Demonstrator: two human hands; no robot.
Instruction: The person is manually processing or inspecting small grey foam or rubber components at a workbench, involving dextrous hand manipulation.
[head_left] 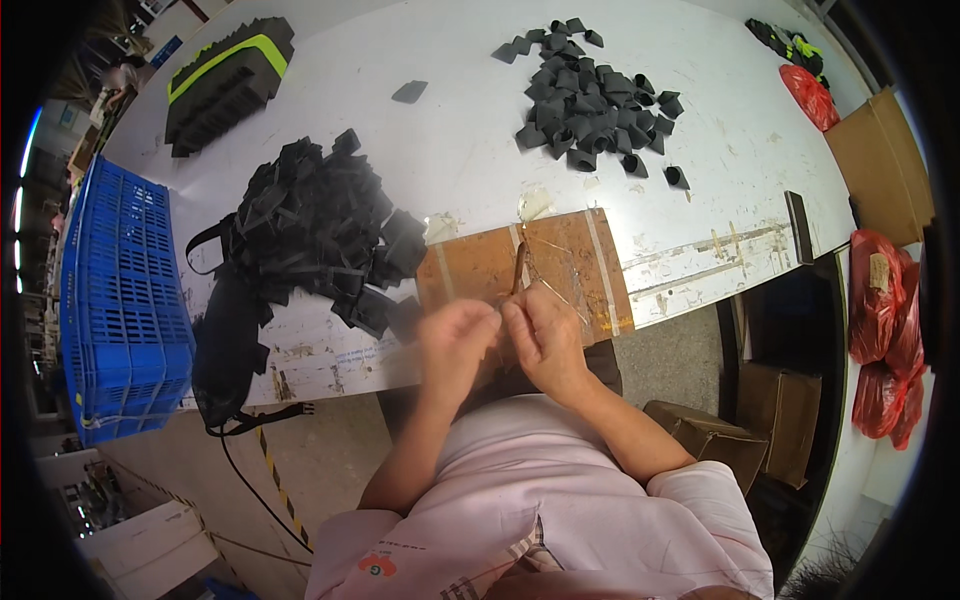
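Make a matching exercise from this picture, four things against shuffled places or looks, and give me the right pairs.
1. Blue slatted plastic crate
2. Brown rectangular board
3. Dark grey layered stack
4. Loose heap of small dark grey curled pieces

A. crossed by a lime-yellow band
B. on the white table, right of centre
C. next to the left hand and right hand
D. at the left end of the table

Pairs: 1-D; 2-C; 3-A; 4-B
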